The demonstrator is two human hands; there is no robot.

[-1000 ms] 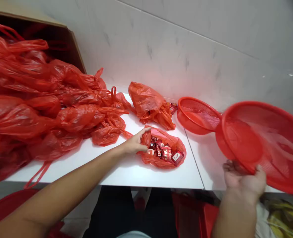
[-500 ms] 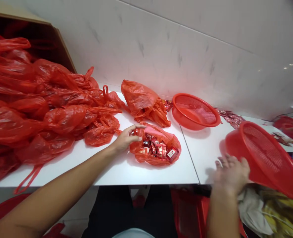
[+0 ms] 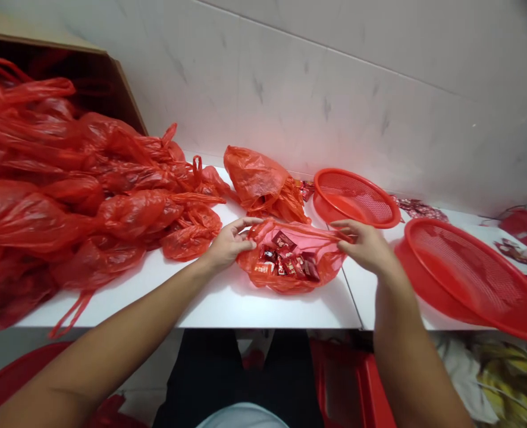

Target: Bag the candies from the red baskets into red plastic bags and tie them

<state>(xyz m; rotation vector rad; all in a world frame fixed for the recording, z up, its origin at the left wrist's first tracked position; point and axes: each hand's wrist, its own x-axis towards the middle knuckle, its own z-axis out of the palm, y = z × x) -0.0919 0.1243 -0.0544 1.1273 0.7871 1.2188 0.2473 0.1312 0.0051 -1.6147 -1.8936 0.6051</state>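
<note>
An opened red plastic bag point(image 3: 299, 284) lies on the white table, with several small red wrapped packets point(image 3: 294, 264) and something pink inside. At the bag's left rim, my left hand point(image 3: 232, 242) pinches the plastic between thumb and fingers. My right hand point(image 3: 364, 242) has hold of the right rim, its fingers closed on the film. Between the two hands the mouth of the bag is stretched wide and faces up, so the packets show.
Knotted red bags point(image 3: 129, 214) are heaped at the left before a cardboard box point(image 3: 127, 89). A crumpled red bag point(image 3: 259, 178) lies behind. Red baskets stand at the back point(image 3: 355, 196) and right point(image 3: 473, 273). Red stools point(image 3: 348, 380) are below the table.
My right hand has moved left from beside the right basket and taken hold of the bag's right rim. The bag is now spread wider. The right basket sits flatter, and its nearby hand is gone.
</note>
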